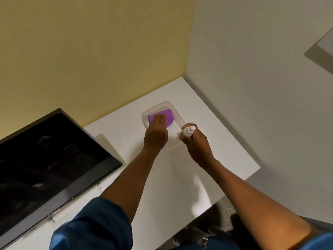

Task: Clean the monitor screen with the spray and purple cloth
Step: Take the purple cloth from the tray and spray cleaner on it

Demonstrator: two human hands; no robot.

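Note:
A folded purple cloth (167, 117) lies in a clear plastic container (163, 105) on the white desk (180, 177). My left hand (155, 133) reaches into the container, its fingertips resting on the cloth. Whether the fingers grip it cannot be told. My right hand (195, 141) is closed around a small white and green spray bottle (188, 131), nozzle pointing up, at the container's right edge. The black monitor (46, 159) stands at the left, its dark screen showing smudges.
A yellow wall rises behind the desk and a white wall closes its right side. The desk's front right corner (257, 166) drops to grey carpet. Blue sleeves cover my upper arms.

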